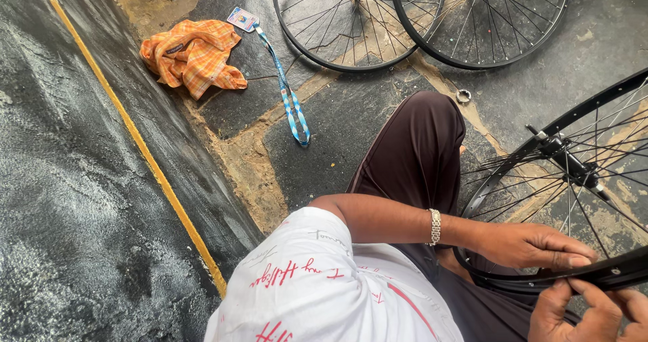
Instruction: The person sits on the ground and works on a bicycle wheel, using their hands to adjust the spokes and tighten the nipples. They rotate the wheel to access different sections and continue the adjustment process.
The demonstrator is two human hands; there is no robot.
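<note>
At lower right, black wheel rim (pixel 594 278) pinched between both hands (pixel 540 247)

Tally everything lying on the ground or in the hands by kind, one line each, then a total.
Bicycle wheels: 3, two flat on the floor, one gripped at its rim by the left hand and right hand
Orange checked cloth: 1
Blue lanyard with card: 1
Small metal ring: 1
Total: 6

The right hand (pixel 594 311) runs off the bottom edge, so some of its fingers can't be seen. The near wheel (pixel 574 180) is cut by the right edge. Two wheels (pixel 418 18) lie half out at the top. The tag (pixel 242 18) on the blue strap is too small to make out.
</note>
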